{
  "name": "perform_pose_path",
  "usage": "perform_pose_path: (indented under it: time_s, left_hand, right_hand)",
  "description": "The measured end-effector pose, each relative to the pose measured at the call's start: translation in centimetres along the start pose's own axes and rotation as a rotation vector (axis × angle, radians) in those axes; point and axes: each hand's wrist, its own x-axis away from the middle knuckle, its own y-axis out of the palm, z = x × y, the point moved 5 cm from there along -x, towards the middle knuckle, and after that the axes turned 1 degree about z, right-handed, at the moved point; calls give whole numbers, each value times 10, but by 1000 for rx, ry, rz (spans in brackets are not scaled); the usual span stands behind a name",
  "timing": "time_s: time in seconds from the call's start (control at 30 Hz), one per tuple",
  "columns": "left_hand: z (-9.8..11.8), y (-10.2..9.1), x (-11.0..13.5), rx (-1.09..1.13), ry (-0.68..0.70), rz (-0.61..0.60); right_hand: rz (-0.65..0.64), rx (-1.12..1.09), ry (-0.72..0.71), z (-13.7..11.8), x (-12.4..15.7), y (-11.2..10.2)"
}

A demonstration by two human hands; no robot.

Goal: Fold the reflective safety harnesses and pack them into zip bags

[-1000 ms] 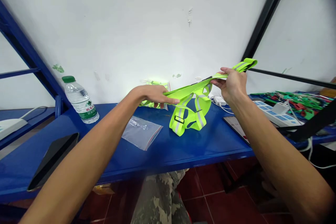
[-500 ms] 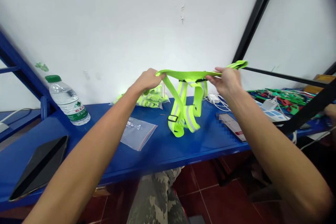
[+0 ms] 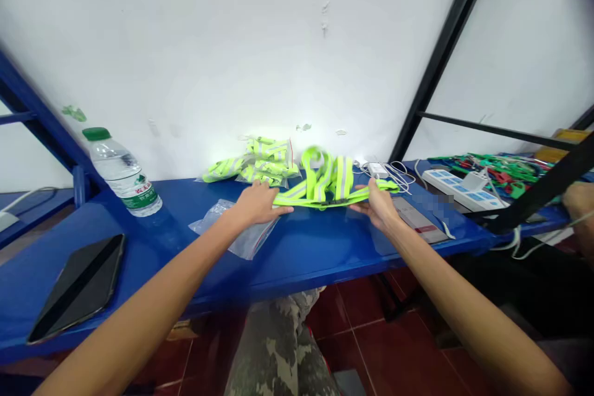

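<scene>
A neon yellow-green reflective harness (image 3: 342,178) with silver stripes lies over the blue table (image 3: 320,253). Its long waist strap is stretched sideways between my two hands. My left hand (image 3: 260,203) is closed on the left end of that strap. Farther right, my right hand (image 3: 378,205) pinches the strap, and a short tail sticks out past it. The other straps bunch up in loops behind the waist strap. Just under my left hand lies a clear zip bag (image 3: 245,238). Bagged reflective straps (image 3: 266,159) are heaped by the wall behind it.
At the left stand a water bottle (image 3: 123,173) and a dark tablet (image 3: 78,284). Right of my right hand are a phone (image 3: 420,219), white cables, a charger (image 3: 377,170) and a power strip (image 3: 464,190). Another person's hand (image 3: 580,207) shows at the far right edge.
Both hands have come down with the harness from above the table to its surface. The hanging straps now lie bunched behind the waist strap. The clear bag has shifted slightly left.
</scene>
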Motion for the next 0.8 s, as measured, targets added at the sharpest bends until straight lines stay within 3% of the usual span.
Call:
perform_pose_path:
  time_s: [0.07,0.13,0.27,0.43,0.57,0.8]
  left_hand:
    - [3,17,8,-73,-1,-80]
    - [10,18,11,-104,16,-79]
    - [45,12,6,-47,184,17]
    - [86,29,-7,74,400,101]
    - [87,40,-12,124,419,118]
    - [71,33,-8,82,398,229]
  right_hand:
    - [-41,31,70,22,0,-1]
    - [-72,41,68,27,0,-1]
    - [-180,89,59,29,1,2]
    - [-129,81,58,41,0,-2]
    - [-63,23,30,42,-4,-9]
    - [74,-52,70,37,-8,-22]
